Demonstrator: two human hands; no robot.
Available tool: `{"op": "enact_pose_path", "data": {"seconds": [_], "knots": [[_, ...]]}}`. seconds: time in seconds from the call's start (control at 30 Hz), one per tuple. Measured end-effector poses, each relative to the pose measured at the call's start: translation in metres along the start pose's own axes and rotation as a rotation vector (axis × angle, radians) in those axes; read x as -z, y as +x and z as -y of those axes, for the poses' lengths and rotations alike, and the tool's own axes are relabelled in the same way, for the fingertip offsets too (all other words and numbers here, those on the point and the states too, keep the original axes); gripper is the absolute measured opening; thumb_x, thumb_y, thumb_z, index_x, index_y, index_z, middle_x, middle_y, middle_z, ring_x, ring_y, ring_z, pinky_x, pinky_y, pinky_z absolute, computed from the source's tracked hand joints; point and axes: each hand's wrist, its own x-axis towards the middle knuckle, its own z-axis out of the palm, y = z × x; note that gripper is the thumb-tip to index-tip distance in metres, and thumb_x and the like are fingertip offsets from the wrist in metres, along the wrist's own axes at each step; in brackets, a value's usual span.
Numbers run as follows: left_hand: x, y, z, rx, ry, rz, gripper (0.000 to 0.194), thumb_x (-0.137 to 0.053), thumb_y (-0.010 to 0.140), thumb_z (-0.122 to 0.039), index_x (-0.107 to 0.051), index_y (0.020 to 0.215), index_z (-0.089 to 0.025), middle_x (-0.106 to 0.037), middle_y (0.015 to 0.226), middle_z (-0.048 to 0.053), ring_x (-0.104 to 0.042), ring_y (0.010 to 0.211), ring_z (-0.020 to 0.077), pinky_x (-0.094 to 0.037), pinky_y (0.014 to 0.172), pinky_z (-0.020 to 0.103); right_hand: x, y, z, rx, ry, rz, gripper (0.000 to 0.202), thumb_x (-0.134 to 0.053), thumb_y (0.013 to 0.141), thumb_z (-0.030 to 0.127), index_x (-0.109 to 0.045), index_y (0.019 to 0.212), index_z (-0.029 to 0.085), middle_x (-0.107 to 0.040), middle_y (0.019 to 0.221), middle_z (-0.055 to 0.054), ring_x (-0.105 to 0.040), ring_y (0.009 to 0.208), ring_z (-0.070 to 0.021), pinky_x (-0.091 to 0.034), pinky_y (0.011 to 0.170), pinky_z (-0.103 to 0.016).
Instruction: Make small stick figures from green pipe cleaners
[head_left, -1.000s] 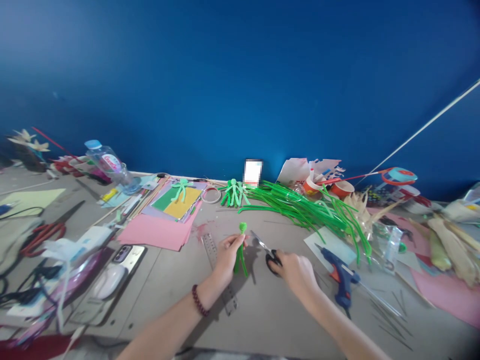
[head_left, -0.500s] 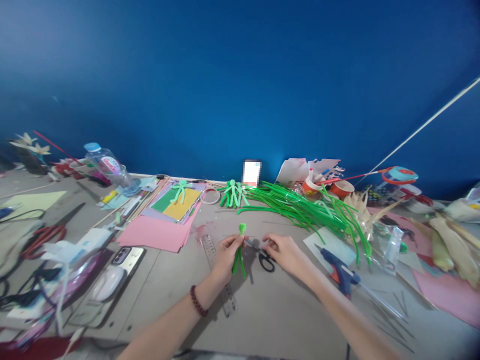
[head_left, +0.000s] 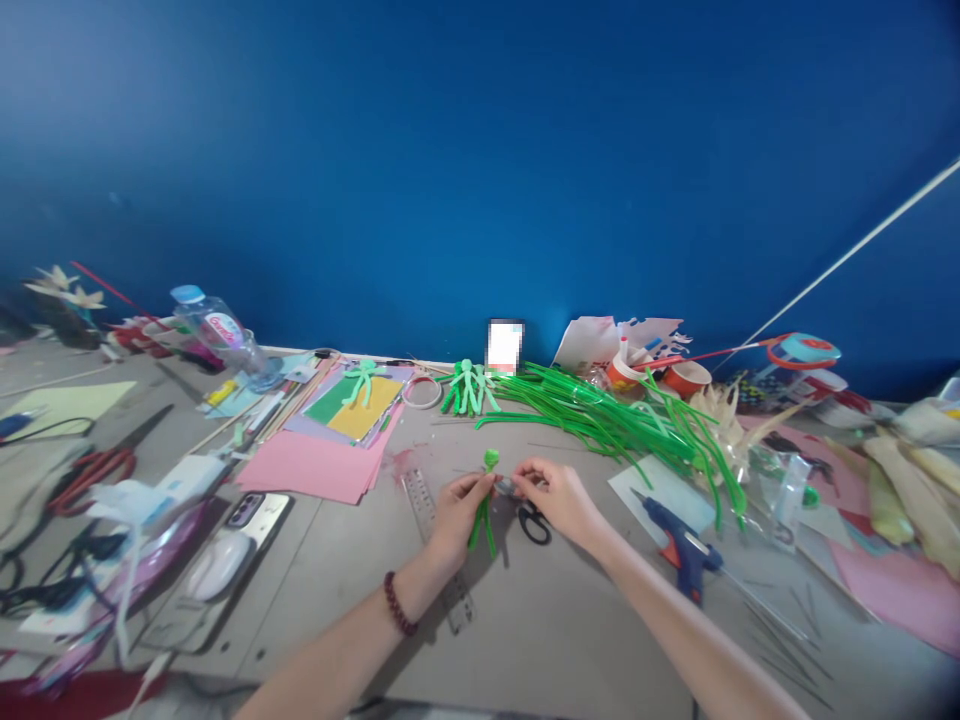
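My left hand [head_left: 452, 518] is pinched around a green pipe-cleaner figure [head_left: 491, 459] with a rounded head on top. Two of its strands hang down below my fingers. Close by on the right, my right hand [head_left: 556, 498] has its thumb and fingers drawn together; what they hold, if anything, is too small to make out. Black-handled scissors [head_left: 535, 524] lie on the table under my right hand, their blades partly covered. Beneath my left wrist runs a clear ruler [head_left: 421, 502].
Finished green figures [head_left: 466, 387] stand by the wall, beside a heap of green pipe cleaners [head_left: 600, 420]. A blue glue gun [head_left: 686, 545] lies to the right. Leftward are pink paper [head_left: 307, 465], a phone [head_left: 255, 515] with a white mouse [head_left: 219, 567], and a bottle [head_left: 221, 330].
My right hand has moved left, closer to the figure, and its fingers have drawn together. My left hand keeps its hold, with the figure shifted slightly right.
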Motion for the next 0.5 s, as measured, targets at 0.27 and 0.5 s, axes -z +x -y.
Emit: {"op": "enact_pose_path", "data": {"seconds": [0.27, 0.5], "knots": [[0.0011, 0.0019, 0.0013, -0.031, 0.006, 0.014, 0.03, -0.077, 0.058, -0.043, -0.074, 0.066, -0.014, -0.066, 0.059, 0.004, -0.056, 0.059, 0.0143, -0.041, 0.06, 0.025, -0.0002, 0.0005, -0.0033, 0.018, -0.006, -0.023, 0.018, -0.054, 0.079, 0.035, -0.062, 0.079, 0.019, -0.071, 0.068, -0.004, -0.068, 0.066, -0.0191, -0.05, 0.062, -0.027], [0.0034, 0.0035, 0.0004, -0.034, 0.001, -0.014, 0.029, -0.077, 0.059, -0.042, -0.073, 0.063, -0.014, -0.065, 0.058, 0.004, -0.054, 0.057, 0.0131, -0.04, 0.058, 0.023, 0.0025, 0.0022, -0.003, -0.01, 0.053, -0.064, 0.024, -0.053, 0.08, 0.04, -0.063, 0.081, 0.018, -0.07, 0.071, -0.005, -0.065, 0.063, -0.0175, -0.05, 0.055, -0.025]]}}
